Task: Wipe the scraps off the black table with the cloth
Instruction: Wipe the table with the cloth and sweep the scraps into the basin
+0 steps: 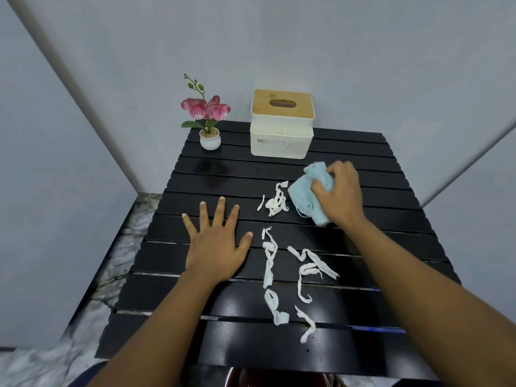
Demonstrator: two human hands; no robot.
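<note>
- Right hand (336, 194): fingers curled tight over the bunched light-blue cloth (308, 195), pressing it onto the black table (363, 169) at the far right; part of the cloth sticks out beyond the knuckles and below the wrist.
- Left hand (216, 241): laid flat, fingers spread wide, palm down on the slats, holding nothing; it appears to steady the table.
- Scraps (275, 201): a small white clump lies just beside the cloth's left edge; longer strips (270, 263) trail toward the near edge, between the two forearms.
- Judgement: wiping has barely begun; nearly all the scraps are still on the surface.
- Recommendation: keep the cloth flat and broad, not balled up, and sweep along the slats in one direction so that strips do not lodge in the gaps.
- Risk: thin strips may roll under a bunched cloth; press down evenly.
- Tissue box (282, 124) and flower pot (210, 139) stand at the far edge, well clear of the sweep.
</note>
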